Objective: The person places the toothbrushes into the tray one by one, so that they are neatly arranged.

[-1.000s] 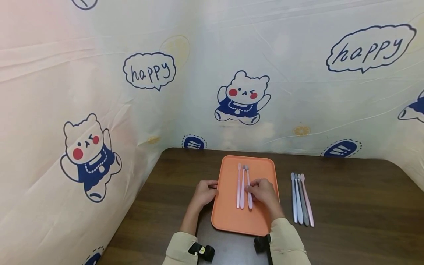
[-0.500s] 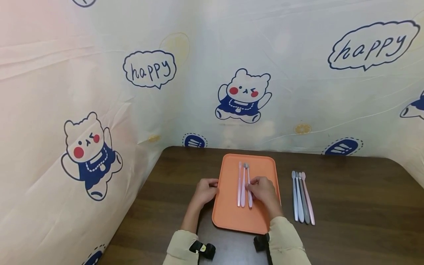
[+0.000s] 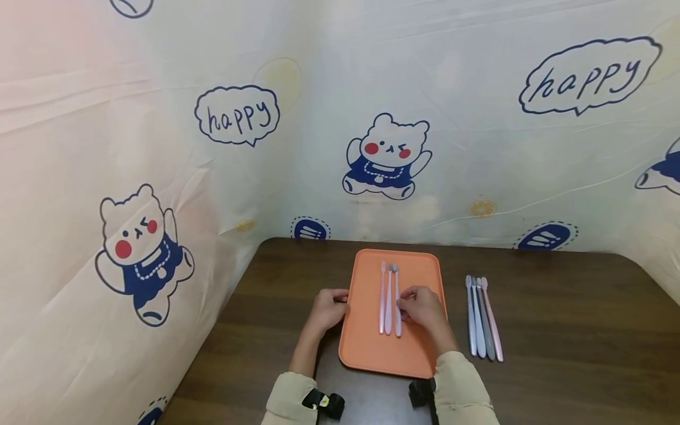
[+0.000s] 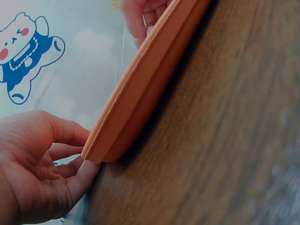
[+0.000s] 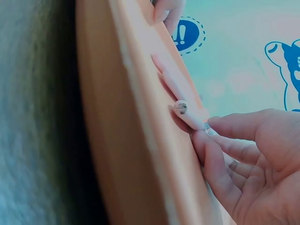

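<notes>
On an orange tray (image 3: pixel 372 355) lie three pale pink and lilac toothbrushes side by side, bristle heads at the far end. My right hand (image 3: pixel 423 306) pinches the rightmost toothbrush (image 3: pixel 398 326) around its middle with thumb and index finger. In the right wrist view that thumb and finger meet at a pink toothbrush (image 5: pixel 190 123) low over the tray. My left hand (image 3: pixel 327 309) grips the tray's left edge; the left wrist view shows its thumb and fingers at the corner of the tray (image 4: pixel 123 117).
Right of the tray, several toothbrushes in blue, grey (image 3: pixel 487 330) and pink lie together on the dark wooden table (image 3: pixel 574 330). A printed cloth (image 3: pixel 319 147) with bears hangs behind the table and along its left side. Each sleeve wears a black wrist camera (image 3: pixel 333 406).
The rightmost toothbrush's handle end has swung slightly left under my right hand, so it now lies nearly parallel to the other two. My left hand stays on the tray edge.
</notes>
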The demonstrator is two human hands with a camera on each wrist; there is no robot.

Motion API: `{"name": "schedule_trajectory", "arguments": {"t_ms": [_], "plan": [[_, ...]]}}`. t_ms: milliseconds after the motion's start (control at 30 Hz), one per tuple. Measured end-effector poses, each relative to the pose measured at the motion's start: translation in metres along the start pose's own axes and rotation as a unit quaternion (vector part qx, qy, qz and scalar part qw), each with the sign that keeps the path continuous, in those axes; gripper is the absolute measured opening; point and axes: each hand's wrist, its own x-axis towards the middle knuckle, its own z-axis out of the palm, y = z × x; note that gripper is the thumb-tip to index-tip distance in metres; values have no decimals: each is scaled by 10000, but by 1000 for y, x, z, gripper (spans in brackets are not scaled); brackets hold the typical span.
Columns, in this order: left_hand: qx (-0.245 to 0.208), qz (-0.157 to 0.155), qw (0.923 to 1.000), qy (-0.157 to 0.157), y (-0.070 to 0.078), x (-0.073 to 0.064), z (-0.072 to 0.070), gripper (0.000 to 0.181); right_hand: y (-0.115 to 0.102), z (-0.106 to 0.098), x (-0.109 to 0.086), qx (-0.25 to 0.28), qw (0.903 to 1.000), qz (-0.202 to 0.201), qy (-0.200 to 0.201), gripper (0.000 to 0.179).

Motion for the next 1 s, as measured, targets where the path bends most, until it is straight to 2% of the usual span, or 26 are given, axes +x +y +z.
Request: {"name": "schedule_trajectory", "arguments": {"t_ms": [400,700,1000], "plan": [[-1,21,10000,-18,0,0,0,43,7,-11,-6,465,9983,-157,-323,18],[67,29,10000,66,-2,-1,0,42,10,-11,-9,385,9983,-227,-380,21],[25,93,9999,41,-1,-1,0,42,12,-17,-15,327,9981,-506,-107,23]]}}
